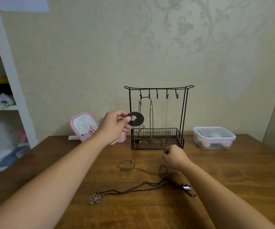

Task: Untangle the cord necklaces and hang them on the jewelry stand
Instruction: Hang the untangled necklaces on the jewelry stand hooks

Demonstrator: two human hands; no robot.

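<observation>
Head view, progress: one cord necklace (pixel 150 113) hangs on the jewelry stand (pixel 158 118), centre of the frame, looped over the two leftmost hooks, its lower end dropping into the wire basket at the base. Judged as one piece placed; three hooks to the right stand bare.

Head view, in hand: a second necklace with a dark ring pendant (pixel 136 119) is lifted in front of the stand's left side. Its cord runs down and right towards the lower hand. Judged as mid-separation, not yet hung.

Head view, outstanding: low on the worktop (pixel 249 171), a flower-pendant necklace (pixel 95 198) lies at lower centre, its dark cords leading right to a beaded cluster (pixel 185 187). A thinner cord loop with a small charm (pixel 125 165) lies above it, and a further coil sits beside the right wrist. Whether these cords cross or are knotted together cannot be told.

Head view, left hand (pixel 117 123): raised at centre left, thumb and fingertips pinching the ring pendant at its left edge; remaining fingers curled.

Head view, right hand (pixel 174 157): low, just in front of the stand's basket, fingers closed, pinching a thin cord at the fingertips.

Head view, surroundings: pink mirror (pixel 84 126) left of the stand, lidded plastic box (pixel 214 138) to its right, shelving at far left.
</observation>
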